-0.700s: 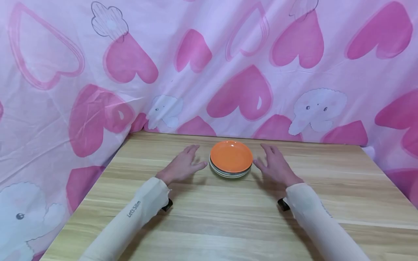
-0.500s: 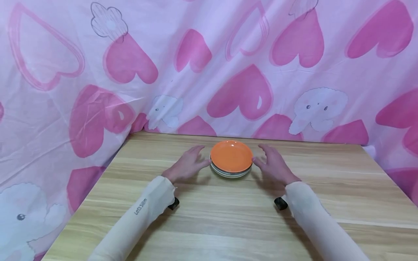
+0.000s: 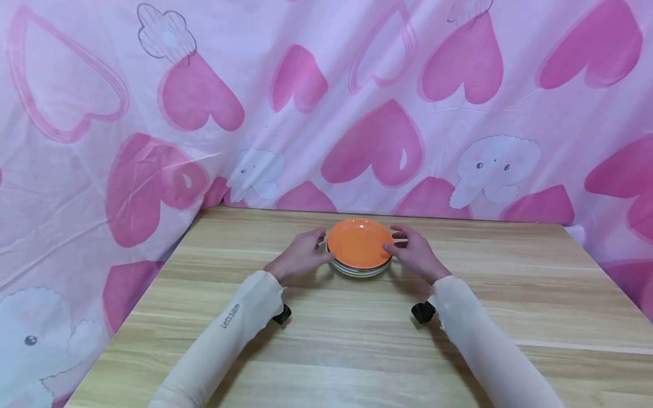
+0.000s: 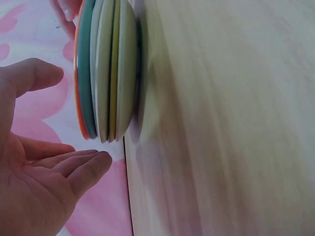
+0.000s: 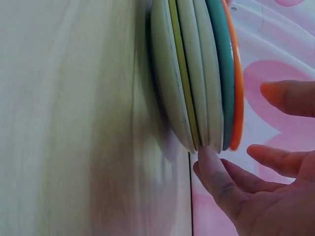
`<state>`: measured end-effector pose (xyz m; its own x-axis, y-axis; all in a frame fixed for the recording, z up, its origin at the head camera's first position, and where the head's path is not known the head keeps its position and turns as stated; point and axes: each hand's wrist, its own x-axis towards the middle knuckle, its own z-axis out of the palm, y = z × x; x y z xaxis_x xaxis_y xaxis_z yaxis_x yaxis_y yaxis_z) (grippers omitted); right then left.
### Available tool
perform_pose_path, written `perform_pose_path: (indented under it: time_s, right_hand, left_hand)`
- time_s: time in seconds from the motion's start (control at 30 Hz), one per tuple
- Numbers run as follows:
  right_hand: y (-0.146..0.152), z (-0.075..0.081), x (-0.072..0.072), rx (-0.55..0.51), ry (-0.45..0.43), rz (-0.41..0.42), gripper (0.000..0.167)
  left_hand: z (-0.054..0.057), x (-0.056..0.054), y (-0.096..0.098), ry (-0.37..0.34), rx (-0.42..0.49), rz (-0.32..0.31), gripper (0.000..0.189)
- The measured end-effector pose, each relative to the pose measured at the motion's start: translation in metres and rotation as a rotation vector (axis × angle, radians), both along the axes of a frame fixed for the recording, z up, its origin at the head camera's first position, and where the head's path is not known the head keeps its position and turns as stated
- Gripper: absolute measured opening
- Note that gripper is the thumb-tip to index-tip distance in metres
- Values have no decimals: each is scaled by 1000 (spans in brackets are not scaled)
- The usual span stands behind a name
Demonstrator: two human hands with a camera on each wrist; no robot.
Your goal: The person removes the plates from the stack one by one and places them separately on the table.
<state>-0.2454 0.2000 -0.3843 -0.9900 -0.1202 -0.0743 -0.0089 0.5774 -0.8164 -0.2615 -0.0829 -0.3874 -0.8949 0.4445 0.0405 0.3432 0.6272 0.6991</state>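
Note:
A stack of several plates stands on the wooden table, an orange plate on top. From the side in the left wrist view, a teal plate lies under the orange one, with pale plates and a yellow rim lower down. My left hand is at the stack's left side, its fingers apart from the rims in the left wrist view. At the right side, my right hand has its thumb over the orange plate's edge, apart from it. One right fingertip meets or nearly meets the lower rims.
The wooden table spreads toward me and to both sides of the stack. A pink cloth with hearts hangs behind the table and along its left side. Both forearms wear pale sleeves, with a black device at each wrist.
Both hands have moved inward toward the stack, the left to the right and the right to the left. The plates stay where they were.

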Motion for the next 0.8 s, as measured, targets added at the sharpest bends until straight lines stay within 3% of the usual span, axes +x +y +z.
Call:
perform_pose_path:
  time_s: [0.1,0.2,0.43,0.67,0.8]
  right_hand:
    - [-2,-1,-1,-15,12,-2,65]
    - [-3,-3,-2,-25,20,-5,64]
    - [-7,-5,-3,-29,17,-7,64]
    - [-5,-6,-1,-6,12,2,63]
    - [-3,-6,-1,26,22,18,62]
  left_hand:
    - [-1,-1,3,8,31,-35,43]
    - [-1,-2,6,-3,46,-56,50]
    - [-4,-1,6,-28,54,-29,56]
    - [-5,-4,8,10,10,-48,39]
    - [-3,-3,9,-2,3,-31,40]
